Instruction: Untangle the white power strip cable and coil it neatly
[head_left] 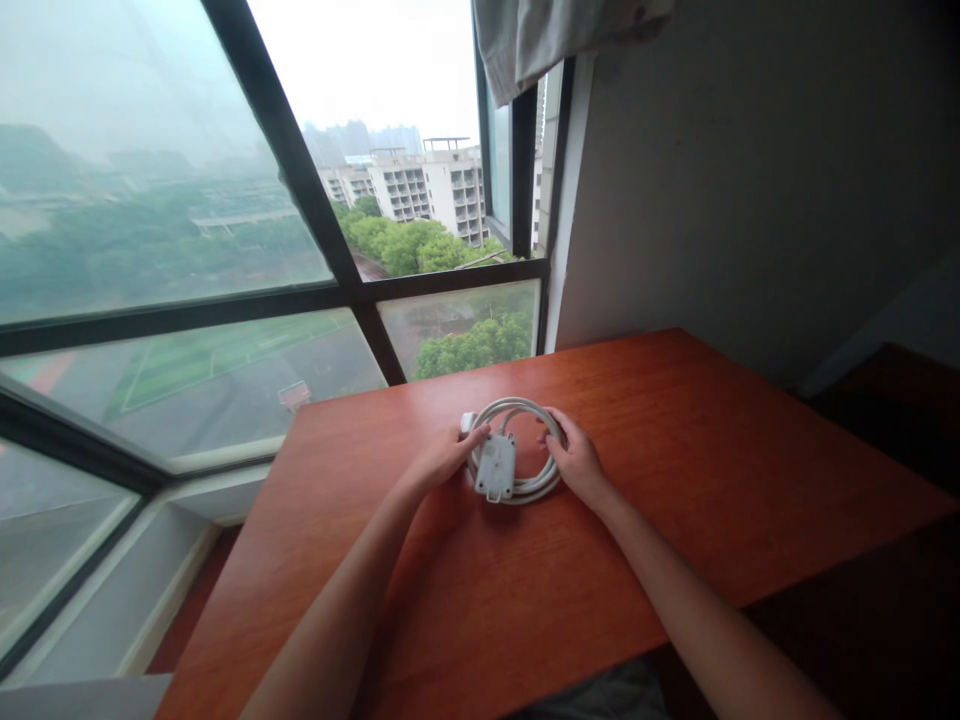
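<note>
A coiled white extension cord (531, 492) is at the middle of the wooden table, its loops forming a ring. The cord's white socket block (496, 466) sits inside the left part of the ring, with a small loop at its lower end. My left hand (448, 457) grips the left side of the coil, thumb over the top by the block. A small white end piece (468, 421), perhaps the plug, shows just beyond that hand. On the right side, my right hand (576, 458) is closed around the loops, with fingertips reaching into the ring.
The reddish-brown table (675, 440) spreads out on both sides of the coil. Dark-framed windows (360, 292) run along the left and far sides. A grey wall (720, 190) rises behind on the right, and a light curtain (555, 35) hangs above.
</note>
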